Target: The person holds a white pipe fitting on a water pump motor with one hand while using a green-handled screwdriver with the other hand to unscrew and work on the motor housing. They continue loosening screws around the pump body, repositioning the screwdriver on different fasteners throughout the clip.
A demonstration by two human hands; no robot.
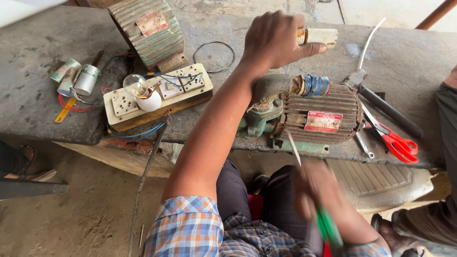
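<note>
My left hand (273, 40) reaches over the bench and grips a pale wooden handle (320, 36), above a green finned pump motor (316, 119) with a blue fitting (316, 85) on top. My right hand (316, 190), blurred and low near my lap, holds a green-handled screwdriver (326, 223) whose thin shaft (294, 147) points up toward the motor's front.
A wooden switchboard (157, 97) with a bulb (137, 85) and wires lies at left, beside capacitors (78, 78) and a second finned motor (147, 31). Red scissors (397, 143), pliers (381, 102) and a spanner (364, 145) lie right of the pump. Another person's leg (447, 143) is at right.
</note>
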